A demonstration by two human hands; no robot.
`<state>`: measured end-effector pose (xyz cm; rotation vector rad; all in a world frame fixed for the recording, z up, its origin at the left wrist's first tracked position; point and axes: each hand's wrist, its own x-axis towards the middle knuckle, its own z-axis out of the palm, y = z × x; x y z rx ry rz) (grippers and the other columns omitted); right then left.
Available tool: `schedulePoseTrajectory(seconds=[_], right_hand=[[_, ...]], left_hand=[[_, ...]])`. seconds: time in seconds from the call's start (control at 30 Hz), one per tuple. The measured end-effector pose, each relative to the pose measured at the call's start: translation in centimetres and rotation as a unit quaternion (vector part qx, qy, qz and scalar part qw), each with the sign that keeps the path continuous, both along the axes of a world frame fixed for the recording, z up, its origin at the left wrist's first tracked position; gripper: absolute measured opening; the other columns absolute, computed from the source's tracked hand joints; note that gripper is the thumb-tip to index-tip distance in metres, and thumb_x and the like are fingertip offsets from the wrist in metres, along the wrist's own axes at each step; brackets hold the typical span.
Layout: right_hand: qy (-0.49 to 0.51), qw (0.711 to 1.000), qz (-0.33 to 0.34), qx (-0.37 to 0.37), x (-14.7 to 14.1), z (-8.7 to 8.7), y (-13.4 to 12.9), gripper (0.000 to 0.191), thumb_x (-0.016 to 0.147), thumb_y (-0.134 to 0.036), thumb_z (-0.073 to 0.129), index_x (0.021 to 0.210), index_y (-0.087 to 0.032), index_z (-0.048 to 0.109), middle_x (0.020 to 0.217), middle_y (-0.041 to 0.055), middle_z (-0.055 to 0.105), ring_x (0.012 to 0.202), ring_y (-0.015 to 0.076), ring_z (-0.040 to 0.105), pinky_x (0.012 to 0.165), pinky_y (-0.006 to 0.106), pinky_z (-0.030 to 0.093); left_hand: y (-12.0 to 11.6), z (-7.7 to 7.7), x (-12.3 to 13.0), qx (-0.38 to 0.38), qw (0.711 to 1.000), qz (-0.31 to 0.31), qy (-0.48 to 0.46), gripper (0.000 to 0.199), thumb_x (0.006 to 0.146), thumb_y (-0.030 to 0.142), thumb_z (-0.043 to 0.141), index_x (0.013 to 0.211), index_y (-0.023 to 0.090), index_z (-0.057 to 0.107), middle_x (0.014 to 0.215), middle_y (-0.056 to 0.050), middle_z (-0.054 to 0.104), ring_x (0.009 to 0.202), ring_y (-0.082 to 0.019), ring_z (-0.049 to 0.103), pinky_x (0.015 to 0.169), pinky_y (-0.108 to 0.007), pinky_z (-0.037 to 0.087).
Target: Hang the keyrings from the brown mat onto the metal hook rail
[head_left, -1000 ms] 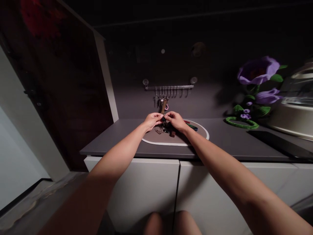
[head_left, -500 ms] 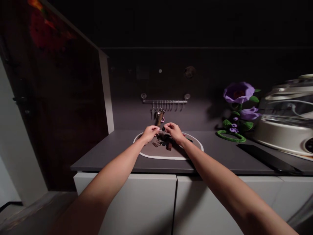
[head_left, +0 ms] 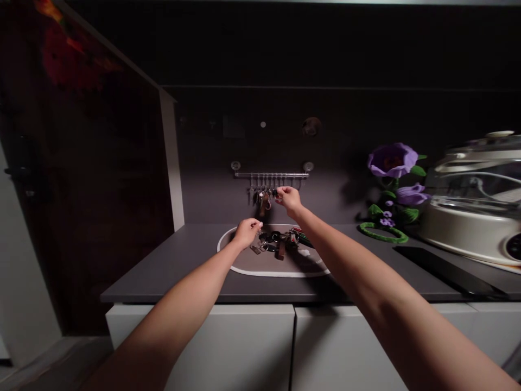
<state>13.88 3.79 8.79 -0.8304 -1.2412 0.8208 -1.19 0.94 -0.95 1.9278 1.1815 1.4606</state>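
Note:
My right hand (head_left: pixel 288 199) is raised to the clear hook rail (head_left: pixel 272 175) on the wall, its fingers pinched on a small key (head_left: pixel 275 193) with a dark head, close beside the hooks. Keys with a brown fob (head_left: pixel 264 205) hang from the rail just left of it. My left hand (head_left: pixel 246 232) hovers over the left part of an oval mat (head_left: pixel 280 270), thumb and forefinger closed; what they hold, if anything, is too small to make out. Below and beside it lie several key rings (head_left: pixel 264 246), dark keys and a reddish-brown fob (head_left: pixel 281 250).
On the right stand purple knitted flowers (head_left: pixel 393 161) with a green ring base, a flat black slab (head_left: pixel 448 271) and a cream appliance (head_left: pixel 468 227) with a clear cover. A dark door (head_left: pixel 101 206) is at the left. The grey counter (head_left: pixel 171 266) tops white cabinets (head_left: pixel 244 342).
My right hand has risen from above the mat to the hooks, carrying the dark-headed key away from my left hand. My left hand stays low over the mat. The view has shifted slightly.

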Motion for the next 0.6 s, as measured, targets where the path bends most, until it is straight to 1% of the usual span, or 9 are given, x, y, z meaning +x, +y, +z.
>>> schedulePoseTrajectory(seconds=[0.13,0.27,0.37,0.47,0.6], right_hand=[[0.017,0.999,-0.043,-0.009,-0.8,1.2,1.6,0.007,0.072,-0.019,0.051,0.066,-0.015,0.05,0.061,-0.0024,0.052,0.052,0.0053,0.048,0.055,0.02,0.044],[0.021,0.996,-0.086,-0.021,-1.5,1.8,3.0,0.006,0.074,-0.018,0.05,0.069,-0.014,0.053,0.065,-0.0005,0.056,0.052,0.0061,0.051,0.055,0.021,0.046],[0.0,0.992,-0.123,-0.017,-1.7,1.7,4.1,0.009,0.072,-0.021,0.052,0.071,-0.013,0.056,0.068,0.0022,0.059,0.056,0.0095,0.056,0.055,0.022,0.047],[-0.026,0.985,-0.173,0.002,-1.7,1.3,5.4,0.013,0.07,-0.023,0.054,0.073,-0.012,0.06,0.068,0.0052,0.063,0.064,0.014,0.061,0.06,0.024,0.049],[-0.06,0.973,-0.224,0.017,-1.3,0.8,7.0,0.019,0.07,-0.025,0.054,0.076,-0.011,0.065,0.069,0.0079,0.065,0.069,0.0173,0.063,0.064,0.026,0.049]], left_hand=[[0.2,-0.1,0.0,-0.01,1.0,0.0,-0.016,0.02,0.073,0.031,0.052,0.066,0.014,0.062,0.059,-0.001,0.059,0.055,-0.012,0.05,0.056,-0.024,0.037],[0.4,-0.2,0.0,-0.015,0.999,0.002,-0.037,0.02,0.072,0.032,0.054,0.065,0.015,0.062,0.06,-0.002,0.061,0.056,-0.012,0.051,0.057,-0.024,0.038],[0.4,-0.2,0.0,-0.02,0.999,0.0,-0.043,0.019,0.072,0.031,0.054,0.065,0.015,0.062,0.06,-0.002,0.061,0.055,-0.011,0.051,0.056,-0.023,0.038],[0.4,-0.2,0.0,-0.025,0.999,0.002,-0.047,0.018,0.073,0.03,0.054,0.066,0.014,0.061,0.06,-0.002,0.06,0.054,-0.011,0.05,0.055,-0.023,0.038],[0.4,-0.2,0.0,-0.03,0.998,0.003,-0.058,0.018,0.073,0.029,0.054,0.067,0.014,0.061,0.06,-0.002,0.06,0.053,-0.01,0.049,0.055,-0.023,0.037]])
